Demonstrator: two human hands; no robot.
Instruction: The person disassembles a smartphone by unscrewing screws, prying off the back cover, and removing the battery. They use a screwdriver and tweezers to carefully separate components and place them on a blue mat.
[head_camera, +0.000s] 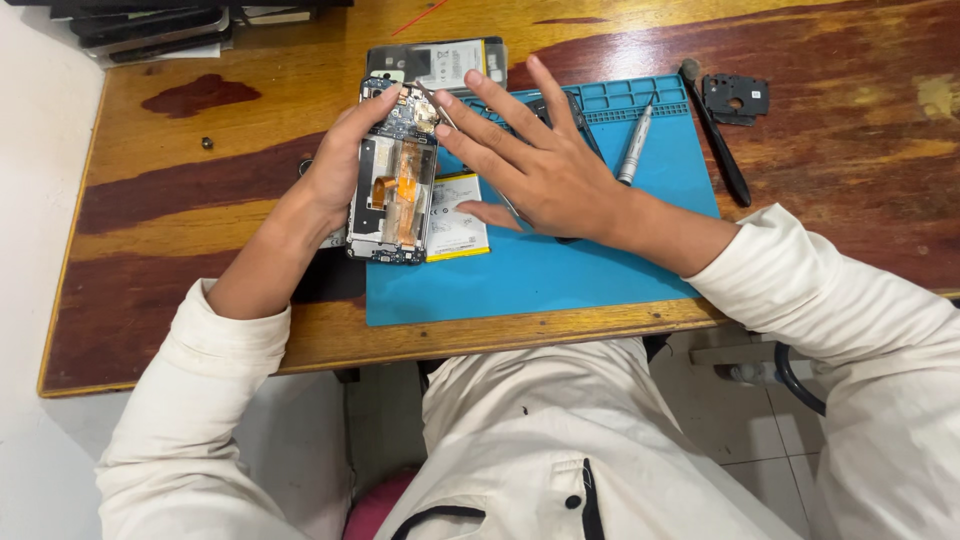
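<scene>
The opened phone (392, 190) — back cover off, orange flex cables bared — stands tilted at the blue work mat's (560, 270) left edge, gripped by the left hand (335, 170), while the right hand (545, 165) hovers beside it with fingers spread open — a silver screwdriver (634, 143) nearby.

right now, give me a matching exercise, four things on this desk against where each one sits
Things:
1. opened phone
2. silver screwdriver
3. black camera cover plate
4. battery

Places:
A. bare wood, far right of the blue mat
B. held in the left hand
C. flat on the mat, just right of the phone
D. on the mat near its top tray, beyond the right hand

Pairs: 1-B, 2-D, 3-A, 4-C
</scene>
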